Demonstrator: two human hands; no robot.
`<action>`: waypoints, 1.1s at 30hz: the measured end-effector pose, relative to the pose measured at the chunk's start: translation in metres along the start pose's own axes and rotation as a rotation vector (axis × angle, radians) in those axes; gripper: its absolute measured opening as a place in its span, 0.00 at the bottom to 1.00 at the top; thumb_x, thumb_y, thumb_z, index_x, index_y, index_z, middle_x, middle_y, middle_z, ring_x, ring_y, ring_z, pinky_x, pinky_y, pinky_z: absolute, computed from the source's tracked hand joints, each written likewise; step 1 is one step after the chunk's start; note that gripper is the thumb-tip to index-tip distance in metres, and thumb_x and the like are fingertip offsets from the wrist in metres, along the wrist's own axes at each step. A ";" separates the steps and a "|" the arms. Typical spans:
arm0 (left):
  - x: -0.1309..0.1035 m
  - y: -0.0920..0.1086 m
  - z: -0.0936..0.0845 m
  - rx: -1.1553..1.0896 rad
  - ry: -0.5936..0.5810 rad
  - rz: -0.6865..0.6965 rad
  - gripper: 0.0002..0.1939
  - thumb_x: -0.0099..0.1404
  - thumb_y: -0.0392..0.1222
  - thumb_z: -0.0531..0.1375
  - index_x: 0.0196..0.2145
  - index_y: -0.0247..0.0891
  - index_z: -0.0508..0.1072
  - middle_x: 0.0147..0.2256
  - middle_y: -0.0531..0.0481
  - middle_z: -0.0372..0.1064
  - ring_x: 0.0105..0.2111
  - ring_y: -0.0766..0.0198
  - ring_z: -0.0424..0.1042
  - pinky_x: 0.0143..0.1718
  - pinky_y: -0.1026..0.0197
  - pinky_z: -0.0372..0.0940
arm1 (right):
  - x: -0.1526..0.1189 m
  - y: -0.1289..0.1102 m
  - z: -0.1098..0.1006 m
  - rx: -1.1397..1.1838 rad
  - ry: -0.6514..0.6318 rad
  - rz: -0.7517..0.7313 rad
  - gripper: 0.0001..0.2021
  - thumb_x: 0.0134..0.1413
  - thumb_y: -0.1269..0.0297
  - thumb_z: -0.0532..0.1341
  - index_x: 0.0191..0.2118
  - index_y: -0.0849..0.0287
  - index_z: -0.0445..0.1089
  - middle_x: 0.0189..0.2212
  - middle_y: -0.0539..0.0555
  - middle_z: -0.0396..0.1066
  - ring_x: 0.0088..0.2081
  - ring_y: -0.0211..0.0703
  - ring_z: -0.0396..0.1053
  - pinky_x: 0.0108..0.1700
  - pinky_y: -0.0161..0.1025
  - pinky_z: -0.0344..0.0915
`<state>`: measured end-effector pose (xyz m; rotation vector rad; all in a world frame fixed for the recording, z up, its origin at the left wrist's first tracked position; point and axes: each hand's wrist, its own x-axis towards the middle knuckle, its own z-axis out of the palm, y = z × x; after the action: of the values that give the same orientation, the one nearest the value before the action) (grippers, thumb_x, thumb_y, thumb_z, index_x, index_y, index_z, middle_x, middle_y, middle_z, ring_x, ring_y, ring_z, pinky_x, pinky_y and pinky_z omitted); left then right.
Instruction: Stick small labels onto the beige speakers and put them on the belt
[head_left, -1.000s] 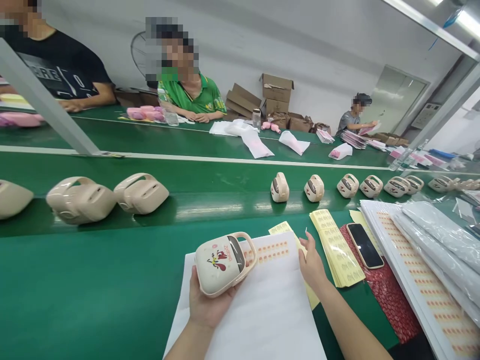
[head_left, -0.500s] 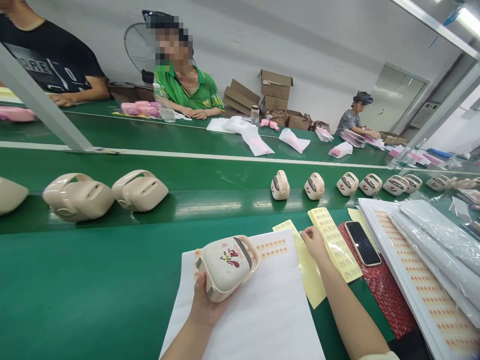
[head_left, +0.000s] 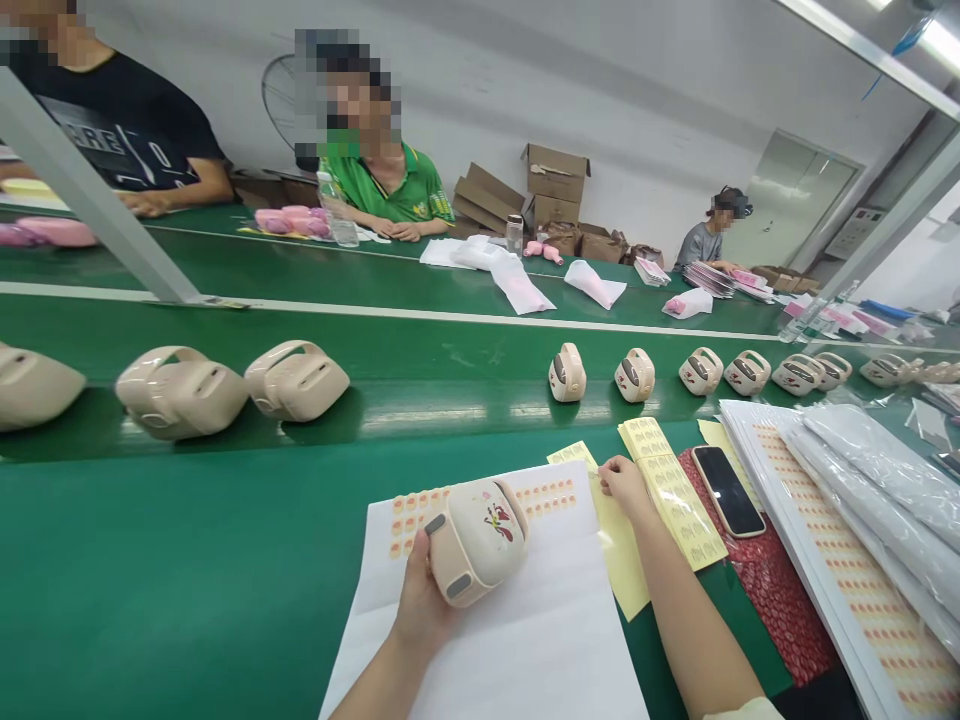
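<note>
Green desk (head_left: 187,560) is spanning the front; L hand's (head_left: 426,610) grip is holding cream device (head_left: 480,540), turning base outward. R hand's (head_left: 628,488) grip is hovering nr yellow sheet (head_left: 624,565), hold unclear.

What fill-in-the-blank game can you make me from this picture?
The white gadget is in the ______ hand.
The other hand is at a ______ sheet.
The phone lies on ______ bubble wrap.
The middle person wears a ______ shirt.
Missing words: left; yellow; red; green.
</note>
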<state>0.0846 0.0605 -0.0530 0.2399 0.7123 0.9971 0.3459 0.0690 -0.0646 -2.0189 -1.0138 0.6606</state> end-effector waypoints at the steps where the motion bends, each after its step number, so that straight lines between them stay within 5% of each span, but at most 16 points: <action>1: 0.001 -0.001 -0.001 0.014 -0.006 -0.010 0.32 0.57 0.58 0.54 0.56 0.40 0.61 0.39 0.46 0.76 0.47 0.48 0.68 0.48 0.47 0.62 | 0.000 0.001 0.000 0.015 -0.012 0.003 0.06 0.45 0.68 0.53 0.20 0.57 0.59 0.19 0.48 0.63 0.22 0.36 0.64 0.24 0.33 0.61; 7: 0.004 -0.007 -0.009 0.163 -0.079 -0.053 0.32 0.56 0.59 0.56 0.53 0.37 0.64 0.44 0.42 0.73 0.47 0.47 0.68 0.48 0.50 0.63 | 0.003 -0.003 0.003 -0.046 0.045 -0.006 0.07 0.40 0.70 0.56 0.18 0.57 0.59 0.25 0.52 0.64 0.25 0.38 0.65 0.27 0.35 0.61; 13: 0.000 -0.004 0.004 0.271 -0.070 -0.013 0.30 0.54 0.58 0.57 0.51 0.39 0.66 0.44 0.42 0.73 0.48 0.46 0.67 0.49 0.49 0.62 | 0.004 -0.006 0.007 -0.056 0.070 0.007 0.07 0.39 0.70 0.56 0.18 0.57 0.57 0.28 0.54 0.65 0.27 0.39 0.65 0.28 0.35 0.59; 19: -0.006 -0.003 0.023 0.495 -0.028 0.103 0.30 0.51 0.59 0.59 0.50 0.46 0.64 0.48 0.45 0.68 0.48 0.47 0.67 0.39 0.52 0.66 | 0.006 -0.006 0.004 0.147 -0.023 0.101 0.05 0.37 0.67 0.57 0.18 0.57 0.59 0.18 0.48 0.62 0.23 0.38 0.64 0.25 0.34 0.59; 24: -0.007 -0.002 0.038 0.675 -0.046 0.123 0.27 0.49 0.61 0.59 0.45 0.47 0.66 0.48 0.46 0.67 0.45 0.50 0.68 0.33 0.58 0.66 | 0.002 -0.015 -0.007 0.413 -0.073 0.163 0.09 0.34 0.61 0.59 0.19 0.57 0.59 0.20 0.50 0.63 0.27 0.40 0.67 0.30 0.37 0.63; 28: -0.003 -0.003 0.043 0.694 -0.012 0.145 0.25 0.50 0.60 0.59 0.43 0.47 0.66 0.45 0.46 0.68 0.42 0.52 0.68 0.30 0.59 0.66 | -0.021 -0.037 -0.019 0.583 -0.124 0.114 0.13 0.31 0.54 0.62 0.20 0.57 0.60 0.25 0.50 0.65 0.34 0.41 0.67 0.35 0.37 0.64; 33: -0.002 -0.004 0.045 0.687 -0.008 0.144 0.25 0.50 0.60 0.59 0.43 0.46 0.66 0.44 0.46 0.68 0.42 0.51 0.68 0.28 0.59 0.65 | -0.072 -0.072 -0.013 0.719 -0.383 -0.073 0.13 0.32 0.55 0.66 0.21 0.58 0.65 0.27 0.50 0.65 0.33 0.40 0.63 0.37 0.38 0.61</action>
<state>0.1160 0.0625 -0.0203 0.9025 1.0258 0.8548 0.2844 0.0325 0.0089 -1.2475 -0.8794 1.2015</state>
